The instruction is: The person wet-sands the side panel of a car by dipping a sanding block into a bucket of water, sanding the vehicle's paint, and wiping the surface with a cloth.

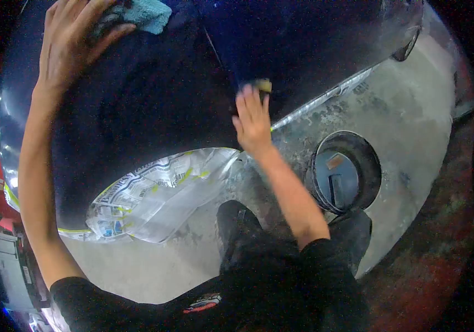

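My left hand [70, 41] is at the upper left on the dark blue car body [143, 88], fingers curled over a teal cloth [144, 15] with the thumb along its lower side. Part of that hand is cut off by the top edge. Near the panel seam, my right hand [253, 119] reaches onto the car's side with its fingers stretched forward. A small yellowish pad [263, 85] shows at its fingertips, pressed against the panel. Motion blurs these fingertips, and most of the pad is hidden.
Newspaper [165, 191] with yellow-green tape covers the wheel arch, and more paper [325, 99] lines the lower edge. A black bucket [378, 171] of water stands by my right leg, a brown piece [335, 161] inside. A white vehicle [7, 271] is at the lower left.
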Tool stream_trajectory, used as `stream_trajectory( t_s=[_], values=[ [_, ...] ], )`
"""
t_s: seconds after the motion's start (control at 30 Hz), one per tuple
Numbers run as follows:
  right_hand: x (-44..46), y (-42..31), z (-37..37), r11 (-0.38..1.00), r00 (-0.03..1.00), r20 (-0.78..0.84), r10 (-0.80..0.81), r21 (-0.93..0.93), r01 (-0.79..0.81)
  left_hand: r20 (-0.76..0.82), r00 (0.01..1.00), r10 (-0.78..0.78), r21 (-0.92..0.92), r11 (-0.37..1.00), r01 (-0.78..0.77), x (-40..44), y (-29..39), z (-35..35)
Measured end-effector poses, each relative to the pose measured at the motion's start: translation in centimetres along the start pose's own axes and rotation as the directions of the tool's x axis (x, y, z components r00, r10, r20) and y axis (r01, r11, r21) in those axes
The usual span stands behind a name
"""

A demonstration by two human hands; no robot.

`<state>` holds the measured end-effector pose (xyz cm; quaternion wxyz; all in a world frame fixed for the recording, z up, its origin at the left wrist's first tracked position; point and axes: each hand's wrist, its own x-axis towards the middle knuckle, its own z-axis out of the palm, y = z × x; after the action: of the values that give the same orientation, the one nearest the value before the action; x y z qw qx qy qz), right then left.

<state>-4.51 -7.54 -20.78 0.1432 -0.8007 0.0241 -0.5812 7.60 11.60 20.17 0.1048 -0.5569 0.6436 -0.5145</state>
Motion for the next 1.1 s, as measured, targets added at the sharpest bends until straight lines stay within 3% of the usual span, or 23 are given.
stream_trajectory(
  t_s=[0.03, 0.13, 0.3, 0.37, 0.47, 0.5, 0.6, 0.63, 0.67, 0.77, 0.83, 0.9, 1.0, 1.03, 1.1],
  values=[
    [-4.6, 0.5, 1.0, 0.997, 0.996, 0.058, 0.067, 0.023, -0.069, -0.06, 0.998, 0.03, 0.014, 0.999, -0.029, -0.5, -0.6, 0.8],
    [-3.5, -2.1, -0.6, 0.981, 0.979, 0.062, 0.195, 0.009, -0.196, -0.06, 0.998, 0.035, 0.018, 0.999, -0.034, -0.5, -0.8, 0.9],
    [17.0, -2.0, -2.9, 0.991, 0.965, -0.23, -0.13, -0.033, 0.126, -0.064, 0.997, 0.053, -0.01, 0.998, -0.054, -0.3, -0.5, 1.0],
    [14.9, -2.4, -3.0, 0.998, 0.986, -0.157, -0.057, 0.031, 0.062, -0.074, 0.996, 0.058, -0.024, 0.998, -0.06, -0.2, -0.9, 0.8],
    [1.1, -1.0, 1.1, 0.994, 0.994, -0.054, 0.094, 0.062, -0.091, -0.091, 0.995, 0.043, -0.046, 0.998, -0.048, 0.0, -0.4, 0.5],
    [0.7, -1.6, 0.3, 0.989, 0.992, -0.036, 0.124, 0.088, -0.12, -0.102, 0.994, 0.033, -0.031, 0.999, -0.036, 0.1, -0.3, 0.3],
    [5.3, 1.8, -1.9, 0.998, 0.998, 0.064, 0.021, -0.068, -0.016, -0.083, 0.996, 0.015, -0.021, 1.0, -0.016, 0.3, 0.1, 0.0],
    [10.6, 3.1, -3.9, 0.993, 0.996, -0.047, -0.071, -0.102, 0.066, -0.085, 0.996, 0.014, -0.023, 1.0, -0.016, 0.3, 0.3, 0.0],
    [15.3, 4.1, -5.7, 0.994, 0.987, -0.149, -0.054, -0.098, 0.04, -0.086, 0.996, 0.015, -0.024, 1.0, -0.017, 0.3, 0.3, 0.0],
    [20.2, 4.6, -5.9, 0.985, 0.942, -0.306, 0.135, -0.064, -0.161, -0.084, 0.996, 0.016, -0.03, 0.999, -0.019, 0.4, 0.2, 0.1],
    [15.8, 0.7, -4.0, 0.993, 0.96, -0.256, 0.115, -0.01, -0.121, -0.089, 0.996, 0.016, -0.041, 0.999, -0.02, 0.5, 0.2, 0.0],
    [7.1, -1.7, -0.3, 0.99, 0.992, -0.08, 0.098, 0.108, -0.089, -0.095, 0.995, 0.017, -0.051, 0.998, -0.022, 0.4, 0.2, 0.0],
    [6.0, 2.5, -1.9, 0.986, 0.981, 0.156, -0.112, -0.107, 0.129, -0.078, 0.997, 0.009, -0.044, 0.999, -0.012, 0.5, 0.4, -0.1],
    [7.4, 4.2, -2.9, 0.945, 0.96, 0.127, -0.248, -0.188, 0.269, -0.077, 0.997, 0.017, -0.047, 0.999, -0.021, 0.4, 0.5, -0.1],
    [9.5, 5.5, -5.6, 0.894, 0.907, 0.156, -0.392, -0.167, 0.415, -0.088, 0.996, 0.009, -0.04, 0.999, -0.013, 0.4, 0.5, 0.1]
  ],
)
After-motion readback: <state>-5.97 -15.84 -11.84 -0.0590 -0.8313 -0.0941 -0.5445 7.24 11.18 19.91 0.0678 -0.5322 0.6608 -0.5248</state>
